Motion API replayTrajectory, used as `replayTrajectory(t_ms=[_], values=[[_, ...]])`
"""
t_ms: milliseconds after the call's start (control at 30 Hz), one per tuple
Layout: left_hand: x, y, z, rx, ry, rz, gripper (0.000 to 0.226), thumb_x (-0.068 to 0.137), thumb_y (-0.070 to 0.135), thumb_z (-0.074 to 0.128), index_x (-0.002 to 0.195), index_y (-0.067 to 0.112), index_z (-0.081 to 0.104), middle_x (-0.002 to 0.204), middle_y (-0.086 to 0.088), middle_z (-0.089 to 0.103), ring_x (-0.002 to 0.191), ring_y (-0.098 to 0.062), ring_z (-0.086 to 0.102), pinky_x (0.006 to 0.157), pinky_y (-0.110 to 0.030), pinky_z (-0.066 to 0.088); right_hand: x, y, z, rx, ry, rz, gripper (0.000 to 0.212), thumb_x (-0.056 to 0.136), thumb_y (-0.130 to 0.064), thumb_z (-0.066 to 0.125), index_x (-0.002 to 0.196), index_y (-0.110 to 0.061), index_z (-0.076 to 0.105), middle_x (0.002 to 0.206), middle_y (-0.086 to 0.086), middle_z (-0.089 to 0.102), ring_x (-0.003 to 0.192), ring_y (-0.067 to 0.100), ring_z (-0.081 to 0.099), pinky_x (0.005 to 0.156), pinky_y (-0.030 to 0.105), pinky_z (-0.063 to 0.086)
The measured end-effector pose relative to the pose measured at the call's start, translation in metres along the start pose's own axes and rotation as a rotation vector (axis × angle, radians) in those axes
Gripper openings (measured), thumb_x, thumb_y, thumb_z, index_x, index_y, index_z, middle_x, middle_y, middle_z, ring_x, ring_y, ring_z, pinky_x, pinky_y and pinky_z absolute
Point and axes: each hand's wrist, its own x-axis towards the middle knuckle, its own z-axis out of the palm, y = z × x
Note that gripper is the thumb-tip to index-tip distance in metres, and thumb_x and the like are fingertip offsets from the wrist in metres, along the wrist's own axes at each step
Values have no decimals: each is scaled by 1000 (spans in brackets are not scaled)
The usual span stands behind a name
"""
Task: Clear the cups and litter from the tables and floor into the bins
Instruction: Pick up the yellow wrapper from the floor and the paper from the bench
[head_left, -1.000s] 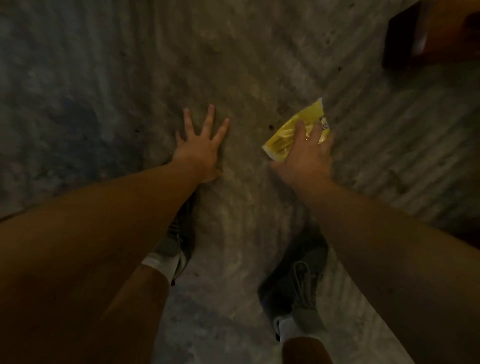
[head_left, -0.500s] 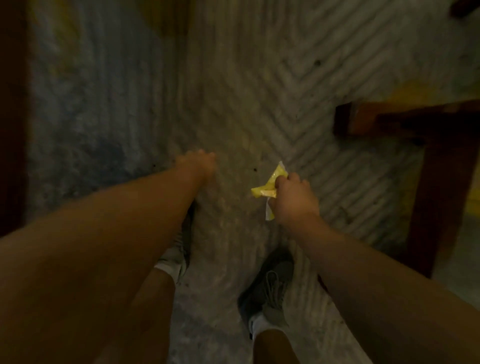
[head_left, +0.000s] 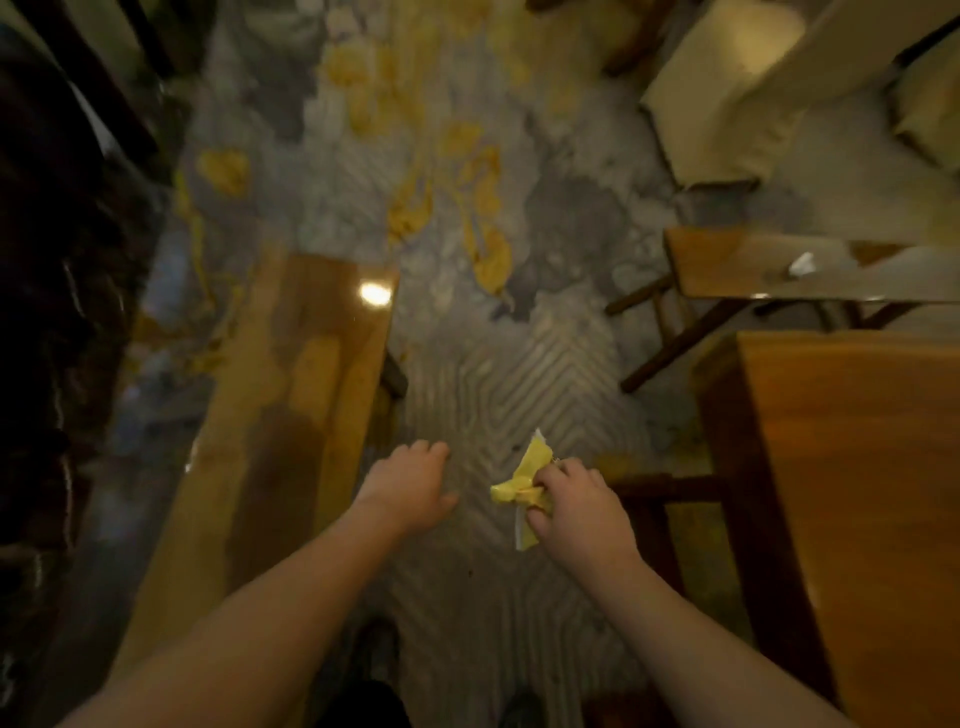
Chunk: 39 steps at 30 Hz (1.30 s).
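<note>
My right hand (head_left: 576, 512) squeezes the yellow wrapper (head_left: 522, 480) tight (my left hand (head_left: 410, 491) is loose and empty), so nothing drops before I find a bin.

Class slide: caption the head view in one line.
Right hand grips a crumpled yellow wrapper; left hand empty.

Wrapper (head_left: 524, 480) half hidden; right table (head_left: 857, 493) cropped.
</note>
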Motion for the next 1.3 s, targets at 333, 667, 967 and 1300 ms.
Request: replayTrajectory(t_ms=[333,667,967,1300], values=[[-48,62,-229,139,313,154,57,86,56,64,132,25,56,131,-2,62,121,-24,58,98,-41,51,-15,-40,-187,106,401,-60,30,82,-40,63,108,-26,61,110,-2,57,100,24,56,81,40,49],[30,159,-302,164,357,256,42,86,55,65,120,32,57,119,7,64,111,-15,60,86,-31,50,47,53,-269,170,469,47,32,85,-43,60,111,-26,59,117,1,50,103,26,56,83,44,52],[140,266,-345,215,324,344,43,88,51,66,122,23,62,120,1,66,111,-19,62,89,-33,50,92,163,-307,282,430,255,31,87,-44,58,112,-26,58,118,0,50,105,24,55,86,42,51],[333,417,-336,326,48,595,42,88,52,63,118,24,62,116,1,63,106,-20,61,81,-32,48,149,286,-327,343,396,638,35,91,-48,59,120,-30,57,121,-2,51,106,20,55,86,40,54]])
